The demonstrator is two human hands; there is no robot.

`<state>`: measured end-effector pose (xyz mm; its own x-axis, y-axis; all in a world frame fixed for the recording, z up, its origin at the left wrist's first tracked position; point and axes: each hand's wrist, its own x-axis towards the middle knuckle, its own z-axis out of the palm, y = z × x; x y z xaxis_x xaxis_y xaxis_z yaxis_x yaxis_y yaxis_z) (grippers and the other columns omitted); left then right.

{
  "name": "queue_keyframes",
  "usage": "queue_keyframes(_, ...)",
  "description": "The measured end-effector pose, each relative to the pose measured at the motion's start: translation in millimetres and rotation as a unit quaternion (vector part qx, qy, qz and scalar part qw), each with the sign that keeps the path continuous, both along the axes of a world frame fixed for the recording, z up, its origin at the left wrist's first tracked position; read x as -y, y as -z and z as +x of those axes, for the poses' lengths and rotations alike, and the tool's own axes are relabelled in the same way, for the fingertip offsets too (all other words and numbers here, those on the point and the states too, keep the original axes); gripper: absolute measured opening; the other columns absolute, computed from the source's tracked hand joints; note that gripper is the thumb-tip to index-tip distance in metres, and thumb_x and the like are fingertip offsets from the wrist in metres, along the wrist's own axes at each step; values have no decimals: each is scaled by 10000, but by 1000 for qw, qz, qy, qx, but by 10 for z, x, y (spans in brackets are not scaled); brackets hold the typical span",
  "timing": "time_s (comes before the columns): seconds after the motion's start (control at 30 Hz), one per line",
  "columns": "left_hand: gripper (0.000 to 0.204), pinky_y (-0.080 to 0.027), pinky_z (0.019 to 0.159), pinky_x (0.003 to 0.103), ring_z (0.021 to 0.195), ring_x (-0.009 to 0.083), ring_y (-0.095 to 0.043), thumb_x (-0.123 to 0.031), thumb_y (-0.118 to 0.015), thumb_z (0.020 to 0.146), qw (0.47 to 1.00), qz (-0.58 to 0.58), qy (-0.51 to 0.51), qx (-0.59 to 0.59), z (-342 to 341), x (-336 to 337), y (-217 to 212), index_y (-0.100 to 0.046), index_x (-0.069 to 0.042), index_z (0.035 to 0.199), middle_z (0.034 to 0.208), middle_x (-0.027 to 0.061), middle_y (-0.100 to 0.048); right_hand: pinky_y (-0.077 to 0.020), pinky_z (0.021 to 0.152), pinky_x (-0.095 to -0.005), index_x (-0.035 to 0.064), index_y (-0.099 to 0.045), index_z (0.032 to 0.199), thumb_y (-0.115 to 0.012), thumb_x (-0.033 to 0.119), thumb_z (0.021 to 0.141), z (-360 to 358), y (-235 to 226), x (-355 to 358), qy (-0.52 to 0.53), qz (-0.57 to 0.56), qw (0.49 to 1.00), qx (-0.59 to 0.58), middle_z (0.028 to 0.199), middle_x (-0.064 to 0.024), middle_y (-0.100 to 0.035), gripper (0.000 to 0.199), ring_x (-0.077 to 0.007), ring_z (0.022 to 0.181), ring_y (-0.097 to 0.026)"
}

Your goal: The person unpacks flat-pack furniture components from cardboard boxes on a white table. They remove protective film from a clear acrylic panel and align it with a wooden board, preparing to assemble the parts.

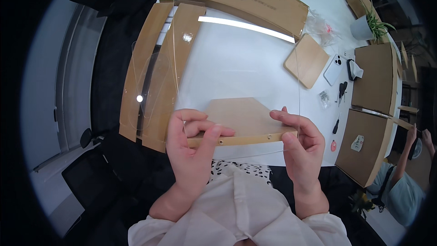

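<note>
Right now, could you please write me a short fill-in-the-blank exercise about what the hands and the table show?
1. Both hands, left hand and right hand, hold a wooden board together with a clear ____ sheet.
2. The near edge of the board has small round ____ in it.
3. The phone lies on the ____ table.
4. The potted plant stands at the table's far ____ side.

Missing words: plastic; holes; white; right

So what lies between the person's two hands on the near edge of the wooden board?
In the head view, only the board's own edge with two small holes spans between left hand and right hand; a clear sheet stands against it.
</note>
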<state>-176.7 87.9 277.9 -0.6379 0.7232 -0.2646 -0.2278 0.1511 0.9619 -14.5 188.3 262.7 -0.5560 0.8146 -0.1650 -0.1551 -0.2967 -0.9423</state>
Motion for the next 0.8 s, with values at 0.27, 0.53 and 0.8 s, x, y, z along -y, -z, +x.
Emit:
queue_keyframes(0.27,215,-439,748,228,785,134,-633,16,-555,880,1000,0,3,-1,-5,-2,-9,-399,-20,1024,766,110,-653,-89,1147,-429,-50,-538,1179,-527,-15,865,0,12,-13,-34,29,999,6,1205,-171,-592,316,-229,1176,-525)
queue_keyframes(0.53,207,-428,754,231,788,125,-621,11,-537,892,1000,13,14,-12,-31,-28,15,-391,-20,1035,759,87,-631,-24,1128,-417,-25,-352,1345,-374,100,957,-97,34,78,-39,28,999,-19,1320,-164,-482,409,-218,1267,-401)
queue_keyframes(0.8,204,-430,757,231,794,127,-622,1,-533,900,999,15,36,-10,-63,-30,-2,-389,-22,1043,765,83,-625,-182,1079,-383,-32,-312,1353,-389,143,962,-62,95,80,-55,66,996,-6,1335,-177,-427,436,-230,1283,-354)
